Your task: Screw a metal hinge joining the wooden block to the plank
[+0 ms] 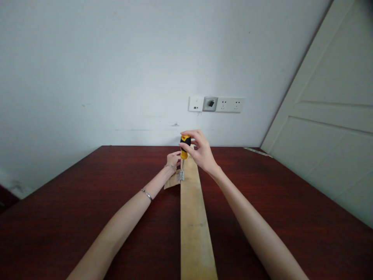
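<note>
My right hand (201,151) is closed around the handle of a yellow and black screwdriver (184,154). The screwdriver stands nearly upright, its shaft pointing down at a metal hinge (181,175). That hinge lies across the joint between a long pale wooden board (194,221) and a short wooden piece (171,182) on its left. Whether the tip sits in a screw is too small to tell. At the long board's left edge, beyond the hinge, my left hand (174,158) has its fingers against the wood; some of the fingertips are hidden.
Everything rests on a dark red-brown wooden table (140,249). A white wall with sockets (229,104) and a black plug (211,103) rises behind it. On the right leans a white panelled door (329,116). A thin pale strip (258,151) lies near the back right edge.
</note>
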Tool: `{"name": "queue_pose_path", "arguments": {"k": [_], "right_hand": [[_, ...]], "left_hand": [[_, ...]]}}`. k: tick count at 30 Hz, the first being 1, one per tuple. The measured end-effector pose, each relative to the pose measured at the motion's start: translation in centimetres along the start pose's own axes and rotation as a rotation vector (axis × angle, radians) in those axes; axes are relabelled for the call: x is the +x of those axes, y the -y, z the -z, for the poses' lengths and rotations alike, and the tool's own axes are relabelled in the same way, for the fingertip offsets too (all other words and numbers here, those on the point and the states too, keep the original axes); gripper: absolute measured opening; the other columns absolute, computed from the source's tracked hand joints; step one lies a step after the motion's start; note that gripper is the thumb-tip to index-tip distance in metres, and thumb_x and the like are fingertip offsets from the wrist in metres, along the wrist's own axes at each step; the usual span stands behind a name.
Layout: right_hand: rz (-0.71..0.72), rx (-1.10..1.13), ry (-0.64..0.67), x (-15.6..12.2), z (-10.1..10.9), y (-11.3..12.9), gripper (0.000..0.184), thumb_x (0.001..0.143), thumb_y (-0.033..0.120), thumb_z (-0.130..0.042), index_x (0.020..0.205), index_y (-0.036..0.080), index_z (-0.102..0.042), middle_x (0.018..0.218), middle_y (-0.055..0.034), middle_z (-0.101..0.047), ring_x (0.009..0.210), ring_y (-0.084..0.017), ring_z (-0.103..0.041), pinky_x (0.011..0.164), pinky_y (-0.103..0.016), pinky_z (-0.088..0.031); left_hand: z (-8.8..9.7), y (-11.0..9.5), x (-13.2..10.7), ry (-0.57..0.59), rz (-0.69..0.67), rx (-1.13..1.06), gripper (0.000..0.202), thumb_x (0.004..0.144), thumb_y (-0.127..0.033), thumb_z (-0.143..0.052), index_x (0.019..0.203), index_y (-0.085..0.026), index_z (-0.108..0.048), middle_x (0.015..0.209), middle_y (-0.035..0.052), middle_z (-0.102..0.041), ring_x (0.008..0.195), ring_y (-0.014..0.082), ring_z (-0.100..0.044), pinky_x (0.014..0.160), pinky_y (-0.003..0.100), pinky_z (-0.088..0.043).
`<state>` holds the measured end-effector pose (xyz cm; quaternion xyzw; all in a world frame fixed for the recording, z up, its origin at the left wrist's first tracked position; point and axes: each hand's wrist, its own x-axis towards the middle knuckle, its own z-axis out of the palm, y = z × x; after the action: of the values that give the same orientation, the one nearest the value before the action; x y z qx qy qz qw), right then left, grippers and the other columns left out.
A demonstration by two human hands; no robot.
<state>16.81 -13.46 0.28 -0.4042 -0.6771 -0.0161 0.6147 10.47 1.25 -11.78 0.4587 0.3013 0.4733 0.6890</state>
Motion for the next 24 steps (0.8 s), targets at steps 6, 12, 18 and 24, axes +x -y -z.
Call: {"name": "queue_pose_path", "arguments": {"k": [6,12,18,24], "right_hand": [[-0.005,0.077,0.144,-0.1,0.3,-0.5,0.041,0.088,0.024,-0.049,0.129,0.03,-0.048,0.125,-0.0063,-0.053,0.113,-0.019,-0.051,0.09,-0.036,-0.049],[0.042,-0.034,0.053,-0.3,-0.5,-0.8,0.038,0.083,0.025,-0.059,0.121,0.029,-0.053,0.114,-0.0064,-0.055,0.103,-0.019,-0.054,0.083,-0.036,-0.051],[0.02,-0.141,-0.043,-0.5,-0.7,-0.1,0.038,0.08,0.029,-0.063,0.117,0.027,-0.054,0.11,-0.0076,-0.053,0.1,-0.02,-0.053,0.084,-0.037,-0.051],[0.01,0.07,0.146,-0.2,0.1,-0.6,0.039,0.091,0.026,-0.043,0.13,0.03,-0.046,0.129,-0.0048,-0.053,0.12,-0.02,-0.049,0.097,-0.041,-0.044]], "left_hand": [[0.1,0.2,0.2,-0.018,0.005,-0.002,0.011,0.059,-0.008,-0.065,0.069,-0.013,-0.065,0.057,0.0006,-0.062,0.05,0.012,-0.059,0.052,0.023,-0.046],[0.1,0.3,0.3,-0.002,-0.012,-0.002,0.013,0.058,-0.007,-0.064,0.069,-0.014,-0.065,0.056,0.0,-0.062,0.05,0.0116,-0.059,0.051,0.021,-0.045],[0.3,0.5,0.5,0.022,-0.014,0.0,0.013,0.058,-0.008,-0.063,0.07,-0.014,-0.065,0.055,-0.0003,-0.061,0.049,0.0106,-0.057,0.051,0.021,-0.045],[0.2,0.4,0.3,0.014,-0.017,0.0,0.013,0.056,-0.007,-0.062,0.067,-0.013,-0.064,0.055,-0.0004,-0.061,0.051,0.0105,-0.056,0.05,0.02,-0.044]]}}
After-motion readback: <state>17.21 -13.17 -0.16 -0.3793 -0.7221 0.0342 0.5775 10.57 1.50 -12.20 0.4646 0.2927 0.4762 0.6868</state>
